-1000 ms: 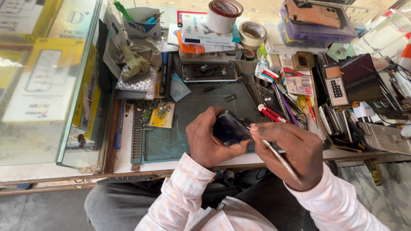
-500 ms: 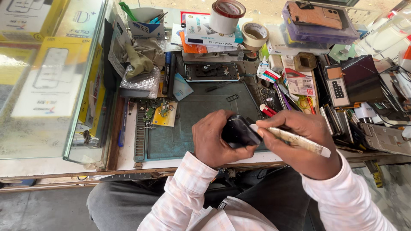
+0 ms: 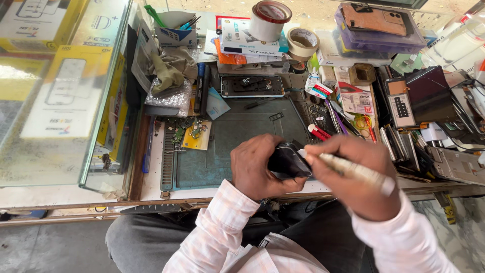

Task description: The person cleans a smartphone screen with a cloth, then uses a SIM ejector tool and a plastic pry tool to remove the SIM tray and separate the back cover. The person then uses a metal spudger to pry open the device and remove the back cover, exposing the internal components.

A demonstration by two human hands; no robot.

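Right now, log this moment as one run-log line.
left hand: grips small black device | right hand: holds pale slim tool, tip at device | below: green work mat | tape rolls at back

The small device (image 3: 288, 161) in the left hand (image 3: 257, 167) is glossy black; the tool (image 3: 353, 172) in the right hand (image 3: 358, 174) is pale cream with a whitish tip. Both sleeves (image 3: 222, 227) are white with fine pink stripes, over dark grey trousers (image 3: 146, 237). The work mat (image 3: 242, 141) is dull teal-green. A roll of tape (image 3: 270, 20) is white with a dark red rim, another roll (image 3: 302, 43) beige. The lidded box (image 3: 384, 35) is translucent purple, holding a brown phone back (image 3: 374, 19). The cartons (image 3: 65, 96) behind the glass are yellow and white, and a crumpled cloth (image 3: 172, 68) is olive
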